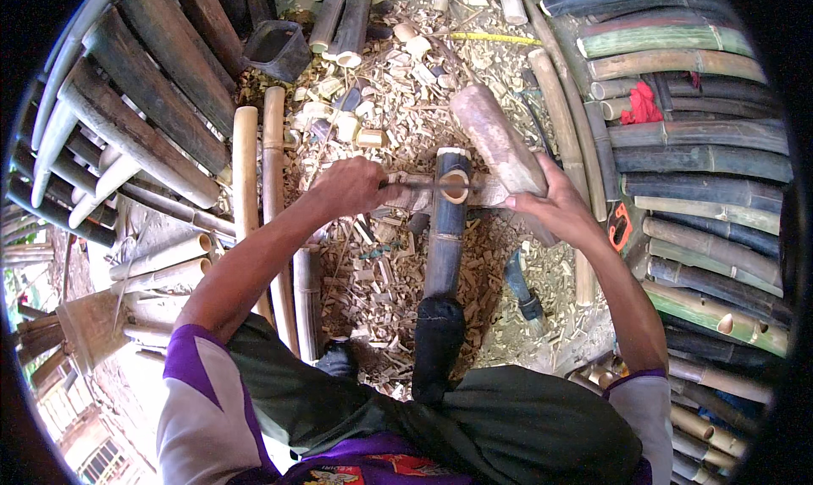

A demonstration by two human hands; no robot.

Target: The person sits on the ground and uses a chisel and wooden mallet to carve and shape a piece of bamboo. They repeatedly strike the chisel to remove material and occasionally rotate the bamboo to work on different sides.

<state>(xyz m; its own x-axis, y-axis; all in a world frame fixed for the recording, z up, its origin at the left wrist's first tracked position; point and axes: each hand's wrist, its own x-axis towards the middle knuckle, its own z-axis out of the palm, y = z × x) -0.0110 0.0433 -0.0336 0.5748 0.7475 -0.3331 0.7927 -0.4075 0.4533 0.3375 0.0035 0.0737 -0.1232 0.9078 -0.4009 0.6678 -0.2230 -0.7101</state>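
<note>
A dark bamboo tube (445,252) lies lengthwise before me, with a pale oval hole cut near its far end. My foot in a black sock (439,337) rests on its near end. My left hand (349,186) is closed in a fist round a narrow, dark chisel-like tool (415,185). Its blade reaches across the bamboo at the hole; the tip is blurred. My right hand (555,201) grips a thick, worn wooden mallet (498,138), tilted up and away, to the right of the tube. A pale wooden block (491,197) lies crosswise beneath the tube.
Wood chips (373,299) cover the ground. A broad blade with a dark handle (517,277) lies right of the bamboo. Stacked bamboo poles (703,159) line the right, dark slats (157,78) the left. Farther off are a dark tub (278,51) and a yellow tape (495,38).
</note>
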